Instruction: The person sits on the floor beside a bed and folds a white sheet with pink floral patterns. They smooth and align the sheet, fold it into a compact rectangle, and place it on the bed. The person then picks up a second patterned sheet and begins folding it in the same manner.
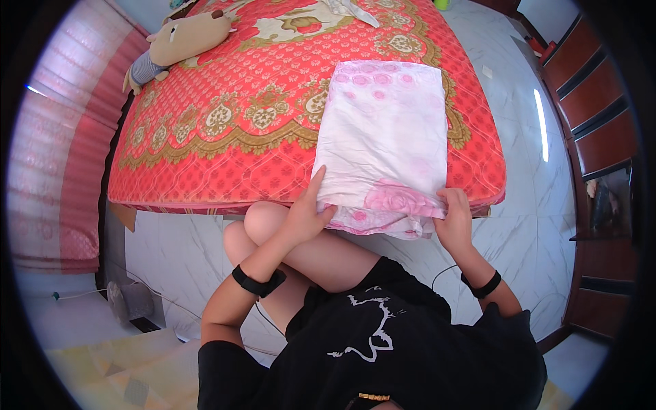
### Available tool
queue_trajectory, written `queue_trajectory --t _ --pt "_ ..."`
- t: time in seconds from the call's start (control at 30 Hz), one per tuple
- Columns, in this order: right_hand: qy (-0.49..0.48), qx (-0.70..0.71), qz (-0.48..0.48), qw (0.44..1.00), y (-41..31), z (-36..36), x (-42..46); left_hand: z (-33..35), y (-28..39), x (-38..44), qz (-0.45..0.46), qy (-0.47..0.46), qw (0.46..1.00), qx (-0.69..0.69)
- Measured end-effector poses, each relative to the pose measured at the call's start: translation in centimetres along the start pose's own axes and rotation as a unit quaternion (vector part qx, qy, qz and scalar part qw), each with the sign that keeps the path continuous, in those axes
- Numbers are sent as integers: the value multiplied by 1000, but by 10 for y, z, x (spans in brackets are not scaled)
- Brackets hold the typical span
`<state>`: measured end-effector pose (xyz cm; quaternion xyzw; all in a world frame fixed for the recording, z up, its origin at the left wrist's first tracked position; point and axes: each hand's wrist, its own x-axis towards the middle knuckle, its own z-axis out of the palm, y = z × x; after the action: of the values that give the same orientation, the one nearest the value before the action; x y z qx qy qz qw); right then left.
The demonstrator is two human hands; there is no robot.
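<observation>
A folded white cloth with pink rose print (384,133) lies flat on the red patterned bedspread (246,169), near the bed's front right corner. Its near end hangs slightly over the bed's edge in loose, rumpled layers. At the cloth's lower left corner, my left hand (309,212) grips the edge, thumb on the near fold and a finger stretched along the side. My right hand (454,218) pinches the lower right corner between thumb and curled fingers. Both wrists wear black bands.
A plush animal toy (189,41) lies at the bed's far left, and a whitish cloth (353,10) at the far edge. Pink curtains (77,154) hang on the left. Brown wooden cabinets (594,118) line the right. A cable (169,302) runs over the marbled tile floor (189,256) past a spool-like object (128,301).
</observation>
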<state>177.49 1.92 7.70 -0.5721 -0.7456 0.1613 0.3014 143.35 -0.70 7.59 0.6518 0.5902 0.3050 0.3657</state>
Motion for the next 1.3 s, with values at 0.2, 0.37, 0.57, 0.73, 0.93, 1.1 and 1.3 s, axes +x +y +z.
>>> queue_trajectory --t 0.2,0.37,0.57,0.73,0.93,1.1,1.3 --pt "50 -16 -92 994 -69 12 14 1 -2 5 23 11 999 26" --pt "-8 -135 -103 985 -60 46 24 -2 3 7 -4 4 998 66" --pt "-27 -129 -133 982 -40 24 11 -2 6 5 -31 42 997 56" --pt "-35 -88 -145 985 -63 46 1 -1 8 7 -35 46 996 61" --pt "70 -196 -103 973 -30 57 28 -6 21 1 -110 17 990 85" --pt "51 -204 -31 977 -1 30 20 1 17 -1 -69 21 992 99" --pt "14 -140 91 986 11 10 -5 9 17 -1 -17 2 995 94"
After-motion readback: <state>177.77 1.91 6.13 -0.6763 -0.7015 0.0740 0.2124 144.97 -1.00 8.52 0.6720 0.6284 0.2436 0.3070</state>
